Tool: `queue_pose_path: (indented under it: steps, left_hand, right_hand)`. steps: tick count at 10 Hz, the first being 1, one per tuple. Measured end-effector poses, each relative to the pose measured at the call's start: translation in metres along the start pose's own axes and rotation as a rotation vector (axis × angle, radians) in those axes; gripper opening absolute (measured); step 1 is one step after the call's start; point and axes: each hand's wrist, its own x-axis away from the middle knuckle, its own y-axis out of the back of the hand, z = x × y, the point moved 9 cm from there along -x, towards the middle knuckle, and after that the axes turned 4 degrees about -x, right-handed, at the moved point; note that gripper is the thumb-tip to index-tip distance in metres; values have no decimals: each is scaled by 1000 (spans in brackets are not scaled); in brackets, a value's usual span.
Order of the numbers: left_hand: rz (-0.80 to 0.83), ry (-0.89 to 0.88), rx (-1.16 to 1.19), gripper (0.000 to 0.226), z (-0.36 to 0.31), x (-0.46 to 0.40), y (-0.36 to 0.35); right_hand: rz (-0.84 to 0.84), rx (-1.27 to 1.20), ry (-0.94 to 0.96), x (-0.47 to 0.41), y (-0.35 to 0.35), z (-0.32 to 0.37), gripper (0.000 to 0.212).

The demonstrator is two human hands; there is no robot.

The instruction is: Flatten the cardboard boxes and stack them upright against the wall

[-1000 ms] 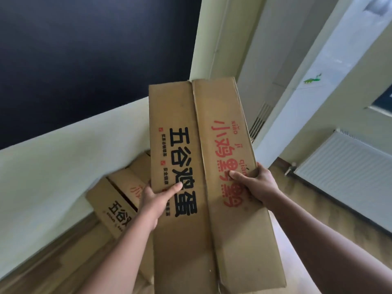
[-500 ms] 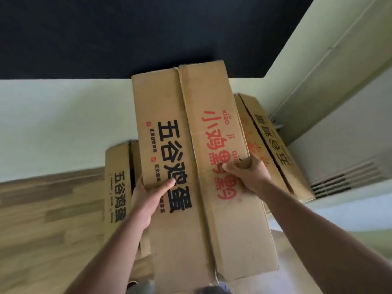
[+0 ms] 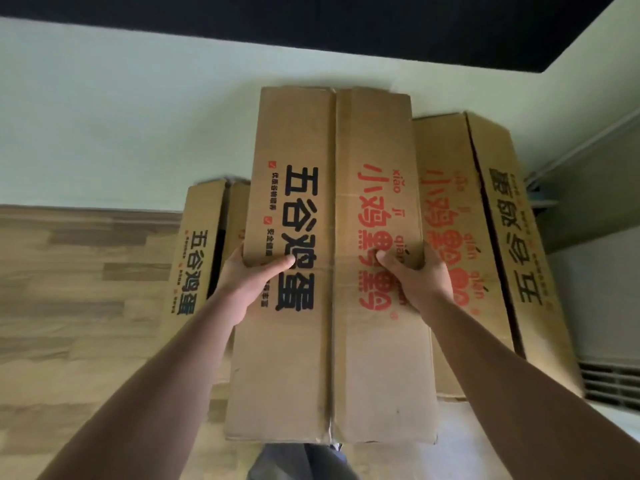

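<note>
I hold a flattened brown cardboard box [image 3: 332, 358] with black and red Chinese print in front of me, its far end toward the pale wall [image 3: 121, 126]. My left hand [image 3: 249, 282] grips its left edge, thumb on top. My right hand [image 3: 412, 278] grips its right edge the same way. Behind it on the right, a flattened box [image 3: 460, 237] with red and black print leans against the wall. To the left, another flattened box [image 3: 194, 258] with black print stands by the wall.
Wood-pattern flooring [image 3: 79, 289] spreads to the left. A dark panel [image 3: 311, 26] covers the upper wall. A white unit with a vent grille [image 3: 609, 379] sits at the right, in the corner. Dark trouser fabric [image 3: 298, 462] shows at the bottom.
The view has swung to face the wall squarely. The held box has moved closer to the leaning boxes, and more of the right-hand stack shows. Both hands keep their grip.
</note>
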Motion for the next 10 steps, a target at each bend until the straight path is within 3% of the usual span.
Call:
queue_pose_path:
  steps: [1, 2, 4, 6, 8, 9, 10]
  left_hand:
    - [-47, 36, -22, 89, 0, -27, -4]
    - [-75, 82, -34, 95, 8, -50, -10]
    - [-107, 101, -49, 62, 35, -80, -27]
    - [-150, 37, -100, 78, 37, -87, -29]
    - [-238, -26, -369, 97, 18, -53, -26]
    - [-173, -163, -547, 103, 5, -20, -24]
    - [-176, -283, -541, 84, 1, 23, -15]
  right_hand:
    - [-39, 134, 29, -30, -7, 1, 118]
    - [-54, 372, 23, -55, -15, -5, 116]
    - [-112, 599, 85, -66, -35, -28, 109]
    - [-85, 741, 71, -67, -47, -30, 95]
    - [118, 754, -14, -65, -29, -5, 88]
    - [104, 635, 14, -23, -8, 19, 89]
    - [30, 361, 75, 33, 33, 43, 77]
